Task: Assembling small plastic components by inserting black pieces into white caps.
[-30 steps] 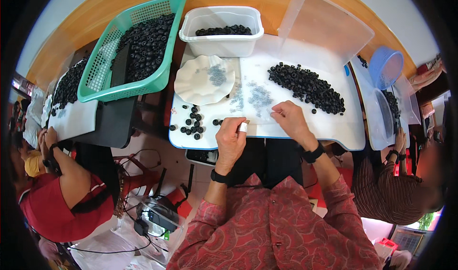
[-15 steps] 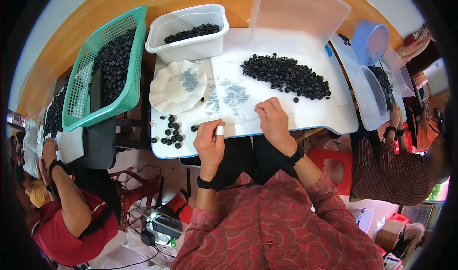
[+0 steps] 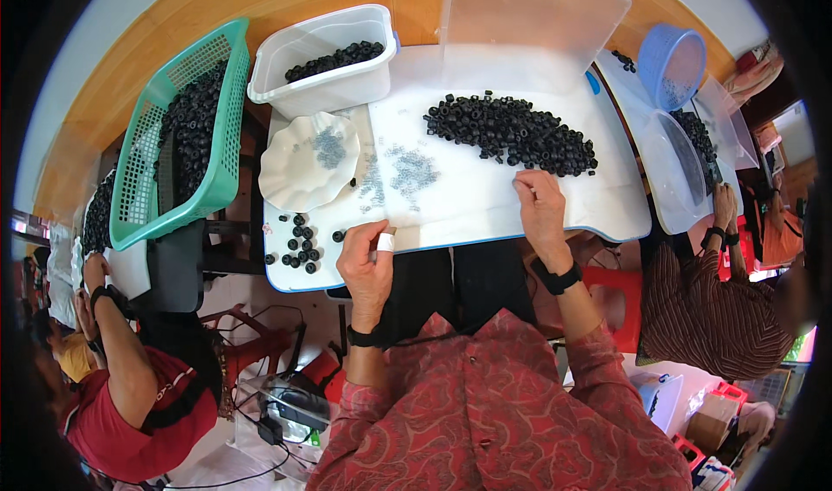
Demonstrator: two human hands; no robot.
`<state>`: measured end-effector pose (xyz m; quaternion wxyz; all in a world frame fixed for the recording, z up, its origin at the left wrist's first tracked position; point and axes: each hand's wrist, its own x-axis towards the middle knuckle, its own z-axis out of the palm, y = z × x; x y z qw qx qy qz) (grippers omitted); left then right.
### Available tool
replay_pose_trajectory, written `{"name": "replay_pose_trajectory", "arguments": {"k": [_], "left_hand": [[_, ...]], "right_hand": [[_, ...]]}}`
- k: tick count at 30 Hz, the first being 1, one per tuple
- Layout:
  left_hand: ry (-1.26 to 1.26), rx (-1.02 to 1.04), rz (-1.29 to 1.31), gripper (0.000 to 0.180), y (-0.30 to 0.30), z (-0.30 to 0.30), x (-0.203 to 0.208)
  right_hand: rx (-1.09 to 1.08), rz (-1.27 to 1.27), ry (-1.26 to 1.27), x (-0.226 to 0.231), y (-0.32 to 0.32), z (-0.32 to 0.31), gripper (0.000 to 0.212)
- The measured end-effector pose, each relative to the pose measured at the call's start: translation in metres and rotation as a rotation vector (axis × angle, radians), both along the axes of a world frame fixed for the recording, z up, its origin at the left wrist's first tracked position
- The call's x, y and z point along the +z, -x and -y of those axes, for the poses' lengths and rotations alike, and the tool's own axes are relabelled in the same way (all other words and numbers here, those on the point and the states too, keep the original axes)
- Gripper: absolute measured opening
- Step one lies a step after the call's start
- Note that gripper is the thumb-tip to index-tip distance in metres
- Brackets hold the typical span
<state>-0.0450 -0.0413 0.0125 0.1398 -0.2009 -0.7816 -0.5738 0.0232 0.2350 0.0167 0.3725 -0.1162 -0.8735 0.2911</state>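
Curled near the front edge of the white table (image 3: 468, 218), my left hand (image 3: 366, 270) has its thumb and fingers pressed together, with a white wrap on one finger. Whatever it pinches is too small to make out. My right hand (image 3: 543, 214) is closed in a pinch at the near edge of a pile of small black ring-like parts (image 3: 511, 131); its fingertips hide what they touch. Left of the pile lie small clear pieces (image 3: 412, 170). A cream scalloped dish (image 3: 290, 175) holds more of them. Several loose black parts (image 3: 303, 248) sit by my left hand.
At the back left stand a white tub (image 3: 334, 92) and a green basket (image 3: 182, 214), both holding black parts. A clear plastic panel (image 3: 533, 23) rises behind the pile. Co-workers sit on both sides; a blue basket (image 3: 672, 66) stands at the right.
My right hand has moved right and away from me to the pile's near edge, where it covers the spot of a lone black part. My left hand stays closed near the table edge.
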Motion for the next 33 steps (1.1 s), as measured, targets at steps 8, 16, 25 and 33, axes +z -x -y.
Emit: {"name": "replay_pose_trajectory", "arguments": {"k": [8,16,25,33], "left_hand": [[0.016,-0.015,-0.036,0.017,-0.022,-0.035,0.013],[0.100,-0.208,-0.055,0.033,-0.020,-0.092,-0.001],[0.191,-0.150,-0.040,0.034,-0.017,-0.100,-0.007],[-0.016,-0.240,0.085,0.033,-0.015,-0.090,-0.009]], "right_hand": [[0.120,0.056,0.202,0.004,0.006,0.020,0.007],[0.271,0.175,0.293,0.012,0.009,0.030,0.010],[0.379,0.302,0.692,0.008,0.004,0.033,0.013],[0.373,0.296,0.841,0.008,-0.009,0.037,0.014]]}}
